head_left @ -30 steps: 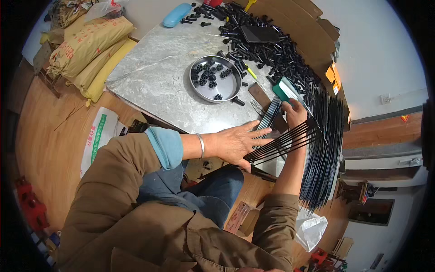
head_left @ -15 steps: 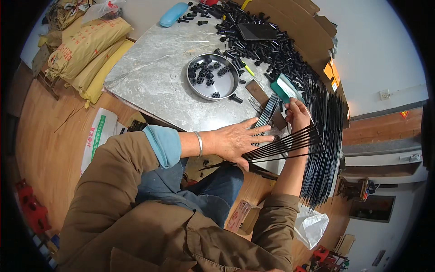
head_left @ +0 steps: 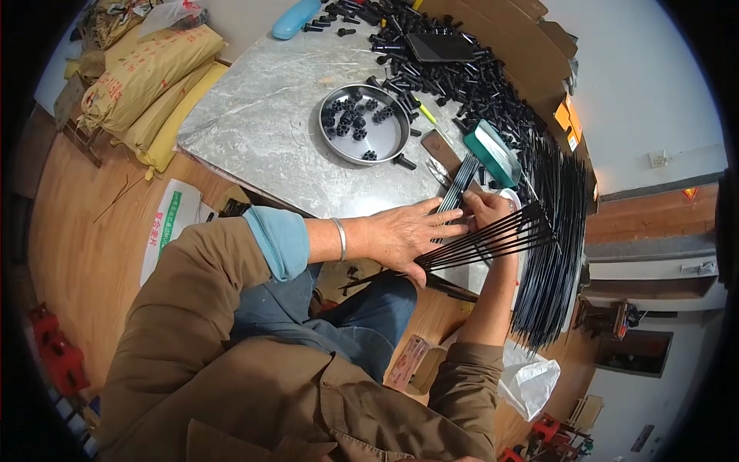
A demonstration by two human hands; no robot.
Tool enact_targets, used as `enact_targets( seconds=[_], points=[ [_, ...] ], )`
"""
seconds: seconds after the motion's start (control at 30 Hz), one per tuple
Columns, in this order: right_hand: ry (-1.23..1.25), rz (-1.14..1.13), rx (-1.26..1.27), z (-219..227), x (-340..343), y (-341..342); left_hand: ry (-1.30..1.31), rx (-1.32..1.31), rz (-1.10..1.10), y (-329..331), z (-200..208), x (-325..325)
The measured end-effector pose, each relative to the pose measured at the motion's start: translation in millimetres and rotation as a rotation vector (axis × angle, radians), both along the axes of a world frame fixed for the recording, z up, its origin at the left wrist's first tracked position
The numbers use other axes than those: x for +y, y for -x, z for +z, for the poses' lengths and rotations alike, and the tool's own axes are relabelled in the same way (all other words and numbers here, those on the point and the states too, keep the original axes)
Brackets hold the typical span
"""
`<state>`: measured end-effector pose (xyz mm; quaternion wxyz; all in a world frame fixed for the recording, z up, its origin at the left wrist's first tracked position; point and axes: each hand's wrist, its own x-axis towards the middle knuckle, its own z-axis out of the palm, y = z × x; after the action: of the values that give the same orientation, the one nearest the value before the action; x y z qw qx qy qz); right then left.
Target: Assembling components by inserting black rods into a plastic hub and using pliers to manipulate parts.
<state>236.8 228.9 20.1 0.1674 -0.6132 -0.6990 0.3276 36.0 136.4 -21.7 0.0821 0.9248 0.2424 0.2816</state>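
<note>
My left hand (head_left: 404, 235) lies palm down with fingers spread, over several thin black rods (head_left: 454, 192) at the table's near edge. The rods form two groups, one running away from me and one fanning out to the right. Close by, my right hand (head_left: 489, 209) has its thumb and fingers drawn together at the rods, behind the fan. Whatever is between those fingertips is too small to make out. Just beyond it sits an open teal box (head_left: 496, 154) with a pale inside. A brown flat block (head_left: 439, 150) and metal pliers-like tool (head_left: 438, 172) lie beside the rods.
A round metal pan (head_left: 369, 150) holds several black ribbed pieces. Behind it, black bolt-like parts (head_left: 431, 85) are heaped with a dark phone (head_left: 440, 48) on top. Long black rods (head_left: 550, 285) overhang the table's right side. Cardboard (head_left: 512, 35) borders the back.
My right hand has come back from the teal box toward my left hand and the rods. The left hand has stayed almost in place.
</note>
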Motion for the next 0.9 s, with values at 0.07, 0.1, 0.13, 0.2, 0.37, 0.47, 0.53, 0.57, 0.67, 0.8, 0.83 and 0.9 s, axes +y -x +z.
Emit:
enact_targets(
  seconds=[0.07, 0.1, 0.13, 0.2, 0.37, 0.47, 0.53, 0.57, 0.67, 0.8, 0.83, 0.9],
  points=[
    [0.087, -0.006, 0.224, -3.4, 0.0, 3.4, 0.014, 0.021, -0.023, 1.0, 4.9, -0.5],
    [0.149, -0.013, 0.254, -0.2, -0.3, 3.7, -0.015, 0.021, -0.018, 0.1, 3.6, -0.4],
    [0.148, -0.014, 0.254, -3.1, 2.0, 2.6, -0.016, 0.021, -0.019, 0.5, 2.9, -0.4],
    [0.232, -0.069, 0.389, -13.7, 7.4, -2.0, -0.030, 0.040, -0.014, 1.7, 2.0, -1.1],
    [0.132, -0.124, 0.469, -16.0, -4.9, 1.1, -0.006, 0.066, -0.019, 1.7, 7.8, -2.3],
    [0.109, -0.100, 0.421, -17.3, -5.4, 5.6, -0.016, 0.052, -0.002, 2.4, 4.1, -2.3],
    [-0.044, -0.188, 0.311, -17.5, -8.4, 11.1, -0.021, -0.006, -0.011, 1.2, -1.3, -1.2],
    [-0.080, -0.162, 0.233, -21.0, -2.7, 5.5, -0.015, -0.009, -0.013, -0.3, -3.0, -0.4],
    [-0.724, 0.227, 0.001, -32.0, 11.7, -24.2, -0.010, -0.023, -0.010, -2.8, -2.8, 1.0],
    [-0.576, -0.104, 0.074, -10.1, 10.5, 8.5, 0.009, 0.007, 0.010, -0.6, -1.1, 1.2],
    [-0.492, -0.181, 0.028, 17.0, -7.3, 36.6, 0.009, 0.006, 0.012, 0.0, -2.5, 1.2],
    [-0.580, -0.145, -0.099, 19.1, -4.8, 46.6, 0.008, -0.020, 0.009, -1.6, -2.9, 1.0]
  ],
)
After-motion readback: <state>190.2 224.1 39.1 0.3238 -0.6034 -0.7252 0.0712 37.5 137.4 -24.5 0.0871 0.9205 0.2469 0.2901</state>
